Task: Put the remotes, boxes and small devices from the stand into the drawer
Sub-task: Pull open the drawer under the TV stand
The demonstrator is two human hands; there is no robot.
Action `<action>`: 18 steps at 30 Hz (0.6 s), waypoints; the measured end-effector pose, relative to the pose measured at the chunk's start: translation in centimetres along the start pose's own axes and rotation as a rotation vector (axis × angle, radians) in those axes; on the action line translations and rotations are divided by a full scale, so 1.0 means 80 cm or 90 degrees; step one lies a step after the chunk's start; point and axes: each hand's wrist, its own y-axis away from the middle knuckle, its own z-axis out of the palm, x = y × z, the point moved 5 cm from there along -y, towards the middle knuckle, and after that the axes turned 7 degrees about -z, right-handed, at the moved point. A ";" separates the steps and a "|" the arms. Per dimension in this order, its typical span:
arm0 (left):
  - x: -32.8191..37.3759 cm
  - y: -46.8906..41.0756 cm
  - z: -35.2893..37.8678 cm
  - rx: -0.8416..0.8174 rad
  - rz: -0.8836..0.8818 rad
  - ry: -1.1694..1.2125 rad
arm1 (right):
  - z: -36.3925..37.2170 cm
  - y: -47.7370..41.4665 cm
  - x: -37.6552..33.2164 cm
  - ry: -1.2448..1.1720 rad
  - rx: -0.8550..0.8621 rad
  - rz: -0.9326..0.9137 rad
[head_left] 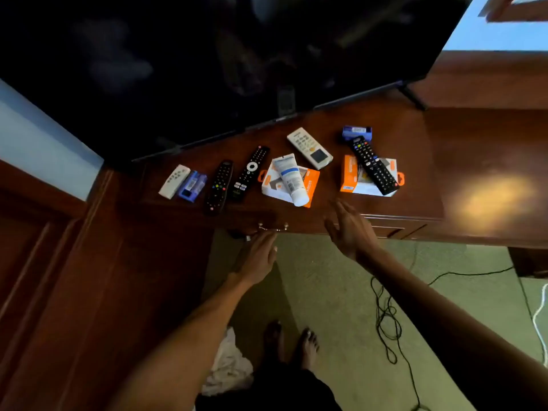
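Note:
On the dark wooden stand (415, 149) lie a small white remote (174, 181), a blue device (192, 185), two black remotes (218, 186) (250, 172), and an orange-and-white box (289, 185) with a white tube (290, 179) on top. Further right are a white air-conditioner remote (309, 148), a blue box (356, 133), and a second orange box (351, 175) under a black remote (373, 165). My left hand (257, 256) reaches up to the metal drawer handle (272, 227); its fingers are hidden under it. My right hand (350, 229) hovers with fingers apart at the stand's front edge.
A large black TV (207, 60) stands behind the items. Black cables (385, 318) trail over the green carpet, and white cloth (226, 366) lies by my bare feet. Dark wood cabinetry fills the left side.

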 end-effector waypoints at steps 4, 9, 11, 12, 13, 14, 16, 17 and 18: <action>-0.002 -0.029 0.033 -0.037 -0.043 -0.100 | 0.052 0.002 0.025 0.075 -0.081 -0.037; -0.016 -0.056 0.069 -0.072 -0.049 -0.141 | 0.071 -0.014 0.045 0.164 -0.054 -0.079; -0.021 -0.054 0.080 -0.078 -0.043 -0.163 | 0.081 -0.016 0.049 0.190 -0.061 -0.076; -0.024 -0.052 0.084 -0.077 -0.033 -0.167 | 0.085 -0.015 0.050 0.198 -0.068 -0.073; -0.028 -0.050 0.087 -0.077 -0.025 -0.173 | 0.090 -0.013 0.052 0.209 -0.070 -0.072; -0.031 -0.048 0.089 -0.070 -0.017 -0.176 | 0.094 -0.011 0.052 0.219 -0.072 -0.070; -0.035 -0.042 0.091 -0.062 -0.010 -0.174 | 0.099 -0.009 0.052 0.230 -0.068 -0.072; -0.036 -0.039 0.092 -0.067 -0.006 -0.172 | 0.100 -0.009 0.052 0.232 -0.063 -0.071; -0.036 -0.035 0.093 -0.071 -0.002 -0.172 | 0.099 -0.008 0.051 0.231 -0.066 -0.067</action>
